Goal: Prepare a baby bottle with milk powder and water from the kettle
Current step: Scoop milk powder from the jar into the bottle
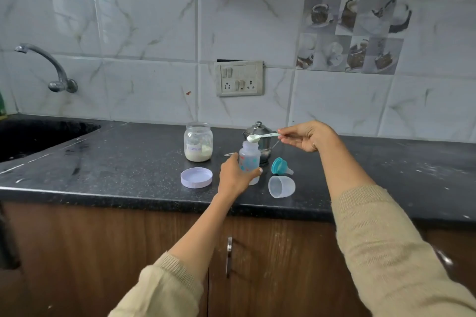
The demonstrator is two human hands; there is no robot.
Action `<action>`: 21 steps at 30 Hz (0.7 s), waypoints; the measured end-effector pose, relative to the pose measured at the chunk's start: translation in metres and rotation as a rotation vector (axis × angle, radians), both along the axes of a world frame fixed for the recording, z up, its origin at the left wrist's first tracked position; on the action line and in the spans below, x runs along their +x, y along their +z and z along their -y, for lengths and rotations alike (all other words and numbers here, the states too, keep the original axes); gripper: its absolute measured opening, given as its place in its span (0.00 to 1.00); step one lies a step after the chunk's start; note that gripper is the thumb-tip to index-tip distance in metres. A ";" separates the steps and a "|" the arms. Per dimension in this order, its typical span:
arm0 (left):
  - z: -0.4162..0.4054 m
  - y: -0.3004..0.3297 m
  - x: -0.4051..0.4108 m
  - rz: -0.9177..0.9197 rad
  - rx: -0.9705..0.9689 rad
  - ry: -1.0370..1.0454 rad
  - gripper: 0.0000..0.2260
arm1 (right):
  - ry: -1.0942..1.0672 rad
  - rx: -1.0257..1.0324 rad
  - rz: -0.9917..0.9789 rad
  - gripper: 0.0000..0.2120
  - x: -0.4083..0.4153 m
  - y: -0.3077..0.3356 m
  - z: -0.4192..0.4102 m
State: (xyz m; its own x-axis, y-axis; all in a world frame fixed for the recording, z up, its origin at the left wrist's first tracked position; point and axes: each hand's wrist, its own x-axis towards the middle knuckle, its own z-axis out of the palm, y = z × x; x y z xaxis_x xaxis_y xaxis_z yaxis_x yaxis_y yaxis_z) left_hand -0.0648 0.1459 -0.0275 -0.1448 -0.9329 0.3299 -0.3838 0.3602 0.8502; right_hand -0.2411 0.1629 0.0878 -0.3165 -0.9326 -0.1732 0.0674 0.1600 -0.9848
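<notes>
Single head-worn view, facing forward and down, countertop (128, 162) near

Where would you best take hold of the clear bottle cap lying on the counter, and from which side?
Grip the clear bottle cap across its curved wall, coming from above. It lies on its side on the counter, its open mouth facing left, so the fingers can straddle the rounded wall. The teal collar with teat lies just behind, so keep to the near side.

In front of you runs a dark speckled tabletop (128, 162). On it stand an open glass jar (198, 142) partly full of milk powder, a steel kettle (258, 136) and the baby bottle (249, 159); a lilac lid (196, 177), a teal nipple ring (280, 166) and a clear cap (281, 186) lie nearby
</notes>
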 end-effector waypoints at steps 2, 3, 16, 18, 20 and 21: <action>0.002 -0.004 -0.002 0.014 -0.014 0.022 0.21 | 0.004 0.011 0.002 0.04 -0.001 -0.001 -0.003; 0.003 -0.006 -0.003 0.021 -0.021 0.036 0.20 | 0.006 0.011 0.006 0.04 -0.002 -0.002 -0.004; 0.010 -0.015 -0.005 0.001 -0.057 0.054 0.20 | -0.039 -0.194 -0.167 0.09 0.011 -0.015 0.000; 0.010 -0.016 -0.005 -0.002 -0.056 0.056 0.20 | -0.035 -0.227 -0.193 0.09 0.011 -0.017 0.000; 0.011 -0.017 -0.005 -0.004 -0.057 0.059 0.20 | -0.031 -0.259 -0.225 0.08 0.011 -0.019 -0.001; 0.011 -0.017 -0.005 -0.004 -0.059 0.060 0.19 | -0.030 -0.272 -0.240 0.08 0.011 -0.019 -0.001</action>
State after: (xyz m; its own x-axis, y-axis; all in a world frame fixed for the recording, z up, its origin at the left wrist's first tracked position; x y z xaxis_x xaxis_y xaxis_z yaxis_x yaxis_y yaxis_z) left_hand -0.0702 0.1345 -0.0447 -0.0878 -0.9187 0.3850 -0.4031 0.3862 0.8296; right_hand -0.2300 0.1639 0.0687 -0.3459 -0.9241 0.1625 -0.1702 -0.1086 -0.9794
